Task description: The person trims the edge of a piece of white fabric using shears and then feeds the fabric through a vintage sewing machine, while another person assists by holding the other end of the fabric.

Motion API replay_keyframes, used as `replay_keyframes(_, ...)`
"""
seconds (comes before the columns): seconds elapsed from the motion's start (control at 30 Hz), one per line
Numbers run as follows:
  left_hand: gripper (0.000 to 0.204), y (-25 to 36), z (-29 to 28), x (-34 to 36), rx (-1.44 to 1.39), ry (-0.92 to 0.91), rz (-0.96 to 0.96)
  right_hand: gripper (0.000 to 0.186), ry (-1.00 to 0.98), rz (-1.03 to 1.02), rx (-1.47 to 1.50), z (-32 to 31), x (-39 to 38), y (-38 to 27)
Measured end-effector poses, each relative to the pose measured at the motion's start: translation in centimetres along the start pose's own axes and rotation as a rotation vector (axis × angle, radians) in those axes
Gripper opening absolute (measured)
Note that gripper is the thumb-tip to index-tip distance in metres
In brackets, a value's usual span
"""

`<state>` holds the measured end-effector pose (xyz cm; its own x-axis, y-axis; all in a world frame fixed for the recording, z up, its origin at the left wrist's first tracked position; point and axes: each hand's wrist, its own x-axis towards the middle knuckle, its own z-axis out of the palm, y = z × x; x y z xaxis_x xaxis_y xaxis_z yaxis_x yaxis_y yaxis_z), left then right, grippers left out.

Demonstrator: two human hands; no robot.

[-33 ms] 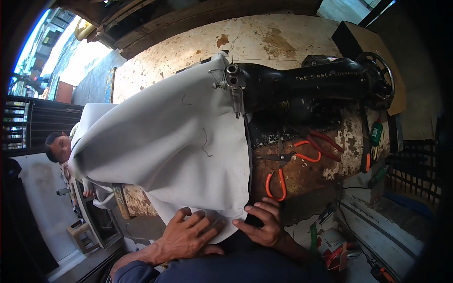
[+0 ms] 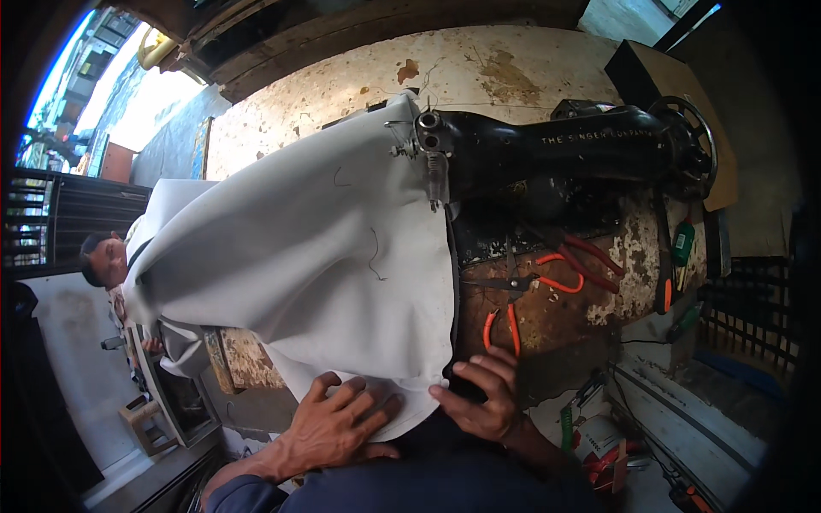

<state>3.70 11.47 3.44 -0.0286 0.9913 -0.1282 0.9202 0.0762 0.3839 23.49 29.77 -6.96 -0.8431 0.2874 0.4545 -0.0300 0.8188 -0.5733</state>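
Taking twelve o'clock as straight ahead from the middle of the view, a person works at a worn, paint-flaked bench (image 2: 385, 73). A large pale grey sheet of material (image 2: 291, 265) spreads from the centre to nine o'clock and down toward six, draped in soft folds. Two loose dark threads (image 2: 375, 255) lie on it. Its right edge, lined in black, runs from the sewing machine toward the lap.

The left hand (image 2: 338, 421), at seven o'clock, rests on the sheet's near part, fingers bent and spread. The right hand (image 2: 485, 395), at five o'clock, touches the sheet's near right edge with its thumb, fingers curled. The hands are apart from each other; whether either grips the material, I cannot tell.

At two o'clock stands a black sewing machine (image 2: 556, 150), its needle end over the sheet, its handwheel (image 2: 706, 147) farther right. Scissors with orange handles (image 2: 511, 285) lie open between three and four o'clock, just beside red-handled pliers (image 2: 592, 258). A green bottle (image 2: 682, 240) sits at three. Another person (image 2: 108, 261) is at nine o'clock, beyond the sheet.
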Motion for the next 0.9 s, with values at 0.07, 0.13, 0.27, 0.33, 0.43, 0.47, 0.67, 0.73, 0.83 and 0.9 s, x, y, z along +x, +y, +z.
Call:
replay_keyframes(0.07, 0.045, 0.2, 0.6, -1.6, 0.011, 0.040, -0.058, 0.051, -0.199, 0.127, -0.153, -2.0, 2.9, 1.8)
replay_keyframes(0.13, 0.047, 0.1, 3.0, -3.8, -0.016, 0.146, -0.087, 0.050, -0.235, 0.164, -0.323, -2.6, 5.5, 4.7)
replay_keyframes(0.27, 0.043, 2.4, -0.9, -5.4, 0.135, 0.065, 0.042, 0.039, -0.005, 0.245, -0.546, -2.7, 8.7, 7.8)
replay_keyframes(0.33, 0.042, 2.8, -1.0, -5.9, 0.149, 0.072, 0.060, 0.038, -0.011, 0.188, -0.291, -3.4, 9.3, 5.3)
replay_keyframes(0.43, 0.044, 3.5, -1.0, -6.6, 0.197, 0.002, 0.069, 0.045, -0.134, 0.038, 0.314, -2.8, 9.9, 2.2)
replay_keyframes(0.47, 0.045, 3.7, -0.9, -6.4, 0.179, 0.018, 0.064, 0.044, -0.194, -0.041, 0.290, -2.5, 10.6, 1.3)
replay_keyframes(0.67, 0.047, 4.5, 0.2, -6.1, 0.188, 0.101, 0.102, 0.032, -0.460, -0.378, 0.165, -2.6, 12.4, -0.1)
replay_keyframes(0.73, 0.046, 4.8, 0.2, -6.4, 0.269, 0.048, 0.136, 0.024, -0.472, -0.401, 0.144, -3.4, 11.5, -0.9)
replay_keyframes(0.83, 0.046, 5.0, 1.2, -6.4, 0.335, 0.150, 0.098, 0.018, -0.455, -0.468, 0.090, -3.6, 9.5, -1.5)
replay_keyframes(0.9, 0.046, 4.3, 3.3, -7.5, 0.329, 0.357, -0.010, 0.017, -0.397, -0.407, 0.078, -3.2, 7.5, -1.1)
